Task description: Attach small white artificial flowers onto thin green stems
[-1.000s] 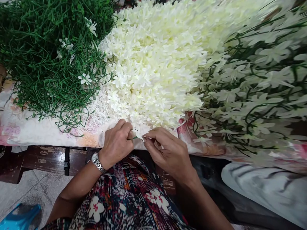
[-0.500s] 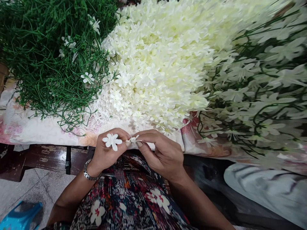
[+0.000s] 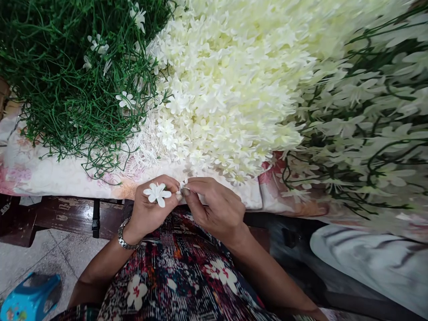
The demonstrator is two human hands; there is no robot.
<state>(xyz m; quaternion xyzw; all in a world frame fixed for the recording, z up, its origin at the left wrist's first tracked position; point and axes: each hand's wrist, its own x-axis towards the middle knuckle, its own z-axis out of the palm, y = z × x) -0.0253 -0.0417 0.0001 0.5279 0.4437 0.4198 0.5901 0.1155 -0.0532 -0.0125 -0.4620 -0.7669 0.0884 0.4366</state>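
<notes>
My left hand (image 3: 144,218), with a metal watch on its wrist, is closed around a white artificial flower (image 3: 157,194) whose petals stick out by the thumb. The rest of this flower is hidden in the palm. Between the fingertips of both hands is a small white flower part (image 3: 182,188), partly covered by the fingers. My right hand (image 3: 217,209) pinches it from the right with thumb and forefinger. Both hands are at the table's near edge, just in front of a big heap of white artificial flowers (image 3: 230,89).
A pile of green plastic stems (image 3: 73,89) with a few white blooms lies left. Finished-looking flowers with green stems (image 3: 364,133) spread at right. Floral cloth (image 3: 67,178) covers the table. A blue stool (image 3: 30,298) stands on the floor; light striped fabric (image 3: 361,258) is at lower right.
My right hand has moved slightly left and up, closer to my left fingertips. The small white part between them has tilted more upright. The view has shifted a little.
</notes>
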